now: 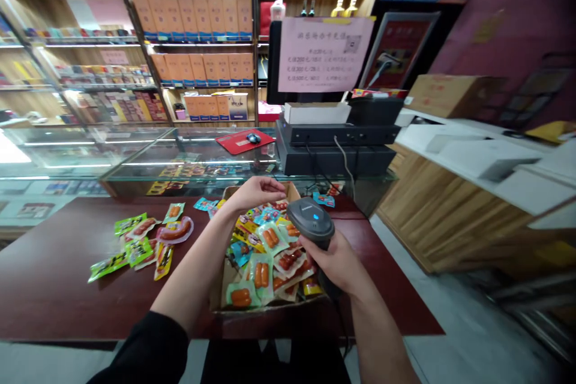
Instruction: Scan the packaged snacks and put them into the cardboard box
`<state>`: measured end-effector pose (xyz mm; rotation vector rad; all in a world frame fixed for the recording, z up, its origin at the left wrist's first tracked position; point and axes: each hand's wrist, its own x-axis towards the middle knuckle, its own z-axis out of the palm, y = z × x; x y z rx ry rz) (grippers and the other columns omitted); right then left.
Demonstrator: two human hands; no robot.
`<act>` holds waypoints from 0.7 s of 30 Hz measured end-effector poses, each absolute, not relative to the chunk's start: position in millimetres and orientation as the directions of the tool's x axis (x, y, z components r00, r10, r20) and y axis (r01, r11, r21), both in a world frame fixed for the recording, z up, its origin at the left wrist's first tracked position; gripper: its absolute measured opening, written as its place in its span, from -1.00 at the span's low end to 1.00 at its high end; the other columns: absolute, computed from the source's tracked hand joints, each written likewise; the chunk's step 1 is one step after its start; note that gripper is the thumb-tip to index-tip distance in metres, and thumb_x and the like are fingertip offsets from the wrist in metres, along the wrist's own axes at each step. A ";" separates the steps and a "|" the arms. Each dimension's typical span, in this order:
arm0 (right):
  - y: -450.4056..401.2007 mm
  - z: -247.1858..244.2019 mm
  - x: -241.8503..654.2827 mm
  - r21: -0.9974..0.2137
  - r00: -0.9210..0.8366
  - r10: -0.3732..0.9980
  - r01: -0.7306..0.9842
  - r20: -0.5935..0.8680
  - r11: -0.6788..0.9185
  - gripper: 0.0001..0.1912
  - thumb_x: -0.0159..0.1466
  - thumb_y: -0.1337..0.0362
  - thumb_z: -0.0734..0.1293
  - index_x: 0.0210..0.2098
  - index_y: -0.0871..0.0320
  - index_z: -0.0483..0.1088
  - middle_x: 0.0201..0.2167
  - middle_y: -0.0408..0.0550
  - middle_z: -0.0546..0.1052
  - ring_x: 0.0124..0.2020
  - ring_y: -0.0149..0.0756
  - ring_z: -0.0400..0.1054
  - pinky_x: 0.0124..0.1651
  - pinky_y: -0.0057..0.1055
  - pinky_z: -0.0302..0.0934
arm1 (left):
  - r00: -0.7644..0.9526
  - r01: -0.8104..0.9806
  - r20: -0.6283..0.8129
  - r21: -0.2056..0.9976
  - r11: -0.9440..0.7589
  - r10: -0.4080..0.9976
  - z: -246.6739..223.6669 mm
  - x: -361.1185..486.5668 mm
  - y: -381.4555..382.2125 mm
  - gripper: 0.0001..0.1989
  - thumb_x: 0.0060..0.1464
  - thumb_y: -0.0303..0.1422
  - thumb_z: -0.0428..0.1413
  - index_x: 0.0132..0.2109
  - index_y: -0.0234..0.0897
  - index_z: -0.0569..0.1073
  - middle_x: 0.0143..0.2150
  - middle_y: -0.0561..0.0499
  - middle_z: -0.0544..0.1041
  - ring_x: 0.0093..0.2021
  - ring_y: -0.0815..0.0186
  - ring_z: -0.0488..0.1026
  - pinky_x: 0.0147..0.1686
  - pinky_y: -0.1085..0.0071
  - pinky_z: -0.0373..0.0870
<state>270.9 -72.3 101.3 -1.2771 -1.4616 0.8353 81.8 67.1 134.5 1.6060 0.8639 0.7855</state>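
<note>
We are gripping a dark handheld barcode scanner [310, 219] in our right hand [339, 261], fingers wrapping its handle; its smooth, rounded head, glowing with a blue light, is jutting beyond the thumb. Our left hand [257, 194] is hovering just past it, over the far part of a cardboard carton [218, 295], fingers bending inward; we cannot tell whether they are pinching anything. Beneath both hands, the carton is brimming with sausage packets [271, 237].

We are finding progress hard to judge: most packets are sitting in the carton, while a small loose pile [139, 250] is lying left of our left forearm, and nothing is showing which lot has been dealt with.

The packets are gleaming, mostly crinkly plastic with flat edges, some clear around plump orange cylinders, others printed yellow, green or blue. One curved sausage [175, 230] in the pile is bulging inside a translucent sleeve.

Under it all, a smooth reddish-brown tabletop [49, 258] is stretching out. Beyond our left hand, a glass display counter [135, 159] is bearing a red mouse pad [228, 142]; farther off, a pink paper notice [321, 63] is covering a monitor.
</note>
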 end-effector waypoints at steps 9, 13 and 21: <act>-81.1 98.9 384.6 -0.920 0.237 0.966 0.392 0.104 0.003 -0.75 0.22 0.09 0.32 -0.40 0.16 0.36 -0.67 -0.14 0.43 -0.66 -0.35 0.32 -0.57 -0.44 0.21 | 0.750 0.379 -0.120 0.884 -0.275 0.650 128.6 236.8 119.8 -0.73 -0.26 -0.32 0.31 -0.35 -0.36 0.55 -0.50 0.03 0.53 -0.53 0.42 0.41 -0.49 0.50 0.34; -76.5 92.3 421.5 -0.913 0.312 0.947 0.404 0.079 -0.057 -0.79 0.21 0.13 0.32 -0.41 0.15 0.36 -0.67 -0.14 0.44 -0.66 -0.36 0.33 -0.54 -0.44 0.23 | 0.733 0.533 -0.163 0.740 -0.409 0.660 99.0 285.7 149.3 -0.83 -0.29 -0.33 0.30 -0.45 -0.31 0.56 -0.57 0.05 0.49 -0.59 0.39 0.37 -0.55 0.50 0.26; -49.1 75.6 459.0 -0.922 0.337 0.933 0.387 0.125 -0.016 -0.77 0.16 0.18 0.36 -0.22 0.15 0.46 -0.63 -0.11 0.49 -0.54 -0.25 0.42 -0.46 -0.39 0.28 | 0.646 0.754 -0.156 0.281 -0.594 0.747 37.3 325.6 190.2 -0.88 -0.30 -0.43 0.28 -0.50 -0.28 0.50 -0.45 -0.13 0.54 -0.33 0.14 0.51 -0.33 0.41 0.33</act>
